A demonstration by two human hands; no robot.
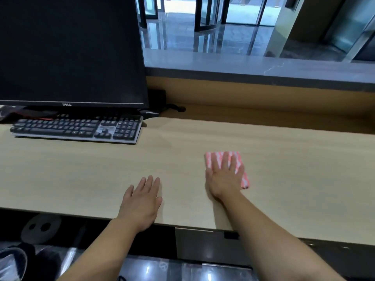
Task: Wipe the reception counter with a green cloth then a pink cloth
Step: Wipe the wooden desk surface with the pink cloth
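Note:
A folded pink and white cloth (244,179) lies on the light wooden reception counter (81,175), right of the middle. My right hand (224,177) presses flat on the cloth with straight, spread fingers and covers most of it. My left hand (141,201) rests flat on the bare counter near its front edge, to the left of the cloth, holding nothing. No green cloth is in view.
A black monitor (71,51) and a dark keyboard (77,127) stand at the back left. Cables and a small black box (157,98) sit behind the monitor. A raised grey stone ledge (263,65) runs along the back.

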